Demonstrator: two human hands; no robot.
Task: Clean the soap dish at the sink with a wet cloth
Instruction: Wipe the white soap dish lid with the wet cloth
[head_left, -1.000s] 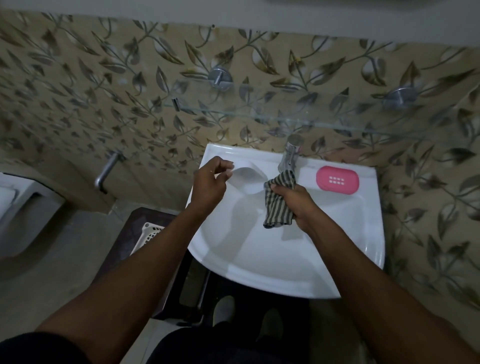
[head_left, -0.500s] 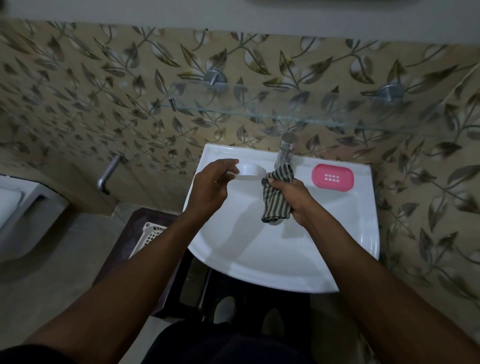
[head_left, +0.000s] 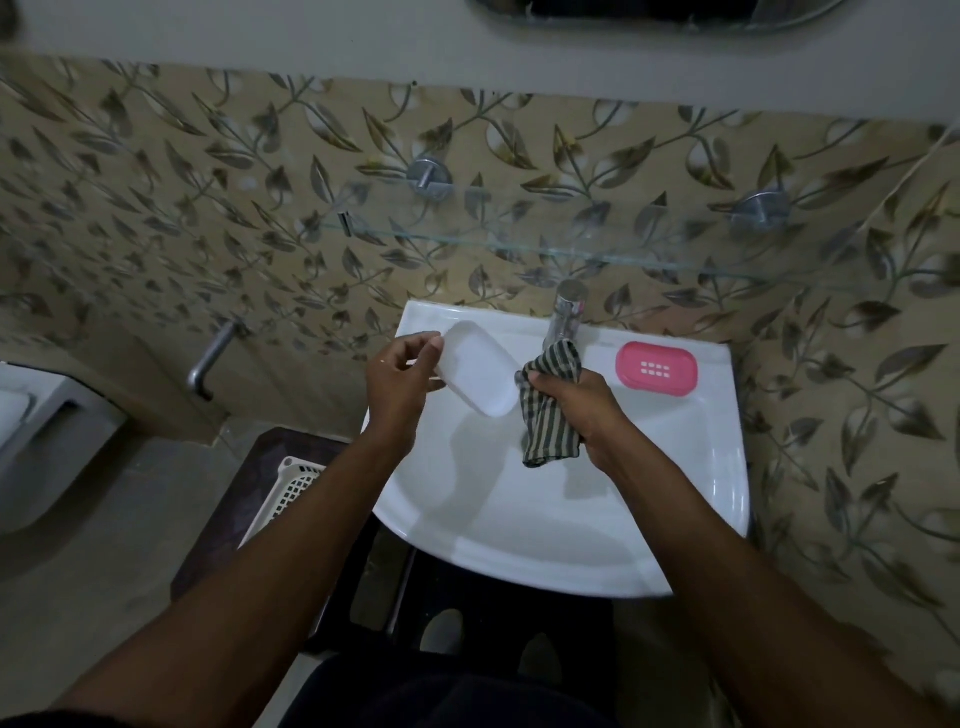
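My left hand (head_left: 397, 382) grips one end of a white oval soap dish part (head_left: 480, 369) and holds it tilted over the left side of the white sink (head_left: 519, 519). Just to its right, my right hand (head_left: 582, 410) is closed on a green striped cloth (head_left: 548, 415) that hangs down over the basin, under the chrome tap (head_left: 566, 314). The cloth's upper edge sits right beside the dish's lower end. A pink soap dish part (head_left: 655, 370) with a slotted middle lies on the sink's back right ledge.
A glass shelf (head_left: 519, 244) on two chrome mounts juts from the leaf-patterned wall above the tap. A white plastic basket (head_left: 291, 483) stands on a dark stand left of the sink. A chrome handle (head_left: 210, 358) and a toilet edge (head_left: 31, 415) are at the far left.
My left hand has lifted the white dish part and turned it so its hollow faces up toward me. My right hand with the cloth has stayed under the tap.
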